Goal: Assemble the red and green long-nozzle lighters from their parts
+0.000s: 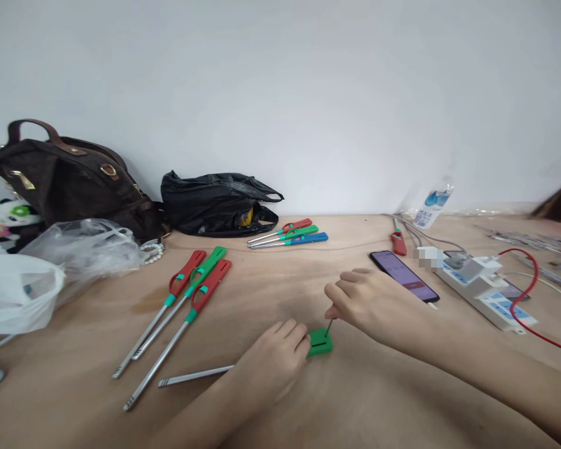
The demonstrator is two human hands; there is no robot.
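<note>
My left hand [280, 352] is closed over the middle of a green long-necked lighter [321, 347] lying on the table. Its metal barrel [194, 375] sticks out to the left, and the green handle end shows to the right of my fingers. My right hand [358, 299] is closed, fist-like, above that handle end. From it a thin dark metal shaft [328, 328], like a small screwdriver's, points down onto the handle; its grip is hidden in my fingers. Two red and one green lighter [207, 272] lie side by side to the left of my hands.
Another group of lighters [303, 234] lies at the back by a black plastic bag [215, 202]. A brown backpack [79, 181] and white plastic bags [19, 290] stand left. On the right are a phone [404, 275], a power strip [484, 293] with cables, and a bottle [432, 202].
</note>
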